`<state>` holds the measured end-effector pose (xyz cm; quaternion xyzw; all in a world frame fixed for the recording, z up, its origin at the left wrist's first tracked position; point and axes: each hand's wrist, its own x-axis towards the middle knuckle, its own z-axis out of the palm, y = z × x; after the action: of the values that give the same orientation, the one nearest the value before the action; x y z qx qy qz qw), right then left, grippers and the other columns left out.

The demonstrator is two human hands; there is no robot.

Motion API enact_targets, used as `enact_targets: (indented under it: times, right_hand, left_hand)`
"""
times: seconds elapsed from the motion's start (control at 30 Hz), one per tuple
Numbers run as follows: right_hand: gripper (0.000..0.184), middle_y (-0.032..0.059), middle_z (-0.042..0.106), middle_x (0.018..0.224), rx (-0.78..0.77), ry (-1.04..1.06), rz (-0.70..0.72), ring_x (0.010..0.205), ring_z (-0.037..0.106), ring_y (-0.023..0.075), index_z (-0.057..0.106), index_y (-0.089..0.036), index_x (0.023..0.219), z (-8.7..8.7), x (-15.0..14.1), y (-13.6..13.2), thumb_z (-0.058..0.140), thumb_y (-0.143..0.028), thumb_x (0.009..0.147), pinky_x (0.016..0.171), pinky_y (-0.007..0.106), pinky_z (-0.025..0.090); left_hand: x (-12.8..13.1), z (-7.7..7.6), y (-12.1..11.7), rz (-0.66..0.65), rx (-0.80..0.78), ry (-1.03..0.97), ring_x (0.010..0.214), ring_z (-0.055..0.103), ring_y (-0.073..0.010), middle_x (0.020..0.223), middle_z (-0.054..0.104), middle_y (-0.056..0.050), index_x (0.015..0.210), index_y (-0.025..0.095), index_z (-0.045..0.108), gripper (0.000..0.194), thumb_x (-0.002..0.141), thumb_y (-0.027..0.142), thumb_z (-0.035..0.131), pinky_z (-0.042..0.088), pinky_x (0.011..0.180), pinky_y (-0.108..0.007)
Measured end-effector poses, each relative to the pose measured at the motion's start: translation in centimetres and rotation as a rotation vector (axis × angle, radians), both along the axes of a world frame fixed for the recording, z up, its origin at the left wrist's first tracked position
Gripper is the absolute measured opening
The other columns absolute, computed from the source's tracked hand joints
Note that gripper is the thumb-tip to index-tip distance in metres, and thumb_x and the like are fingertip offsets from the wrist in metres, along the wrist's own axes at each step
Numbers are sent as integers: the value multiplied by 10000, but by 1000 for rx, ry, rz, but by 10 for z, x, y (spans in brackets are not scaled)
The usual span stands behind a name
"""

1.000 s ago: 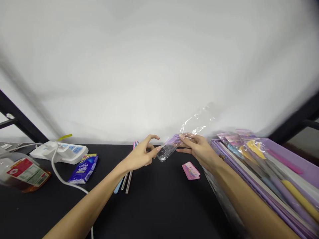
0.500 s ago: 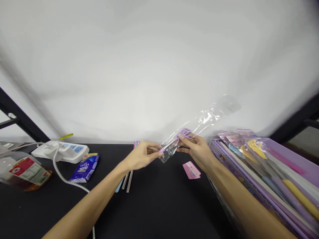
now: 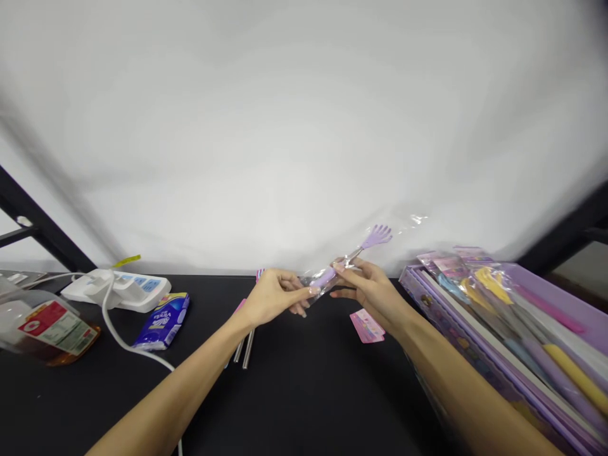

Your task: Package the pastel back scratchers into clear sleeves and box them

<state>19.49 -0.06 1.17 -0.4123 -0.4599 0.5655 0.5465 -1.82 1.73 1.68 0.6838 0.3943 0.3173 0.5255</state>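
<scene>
Both hands meet over the far middle of the black table (image 3: pixel 294 405). Between them is a purple back scratcher (image 3: pixel 376 236) with a small hand-shaped head, inside a clear plastic sleeve (image 3: pixel 403 223). My left hand (image 3: pixel 273 297) pinches the lower end of the sleeve and the purple handle. My right hand (image 3: pixel 368 291) grips the handle a little higher, fingers closed round it. The scratcher's head points up and to the right, against the white wall.
A pink card (image 3: pixel 367 325) lies under my right hand. Metal and blue rods (image 3: pixel 246 348) lie below my left hand. A purple box of wrapped scratchers (image 3: pixel 513 316) fills the right. At left sit a blue tissue pack (image 3: pixel 161 322), a white power strip (image 3: pixel 116 288) and a bottle (image 3: pixel 45 329).
The scratcher's head has slid up the sleeve, away from my hands, and now stands out past my right fingers. My left hand closed on the sleeve's lower end.
</scene>
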Motion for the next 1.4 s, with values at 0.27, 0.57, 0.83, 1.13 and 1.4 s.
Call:
enact_targets:
  times: [0.27, 0.57, 0.83, 1.13, 1.4]
  right_hand:
    - [279, 45, 680, 922, -18, 60, 16, 840, 660, 177, 674, -184, 970, -3, 8, 3, 770, -350, 767, 739, 323, 572]
    - [365, 63, 709, 941, -24, 9, 109, 886, 671, 202, 614, -192, 1092, 2, 4, -1, 743, -347, 788, 762, 336, 541]
    - [393, 41, 706, 879, -40, 19, 223, 846, 671, 185, 596, -193, 1147, 5, 11, -2, 735, -312, 799, 832, 357, 526]
    - [402, 58, 698, 1024, 54, -231, 383, 891, 665, 186, 590, -211, 1226, 10, 0, -12, 655, -363, 860, 816, 355, 547]
    - [370, 49, 702, 917, 41, -403, 607, 866, 688, 199, 605, -184, 1180, 7, 4, -15, 648, -358, 857, 756, 347, 580]
  left_hand:
    - [-2, -4, 5, -37, -93, -148, 895, 716, -211, 967, 750, -97, 1195, 145, 630, 578, 680, 303, 838, 571, 846, -324]
    - [0, -3, -6, -77, -43, -65, 696, 715, -209, 753, 726, -73, 1029, 132, 611, 436, 733, 404, 779, 591, 723, -364]
    - [-10, 12, -4, -270, 443, 66, 912, 644, -176, 1088, 645, -66, 977, 199, 669, 199, 814, 306, 708, 518, 863, -339]
    - [3, -14, -10, -271, -52, -111, 721, 708, -207, 817, 657, -11, 998, 227, 370, 475, 761, 367, 758, 549, 666, -326]
    - [-6, 2, -1, -72, 107, -79, 873, 670, -170, 1049, 648, -67, 1163, 238, 393, 400, 885, 429, 607, 543, 811, -352]
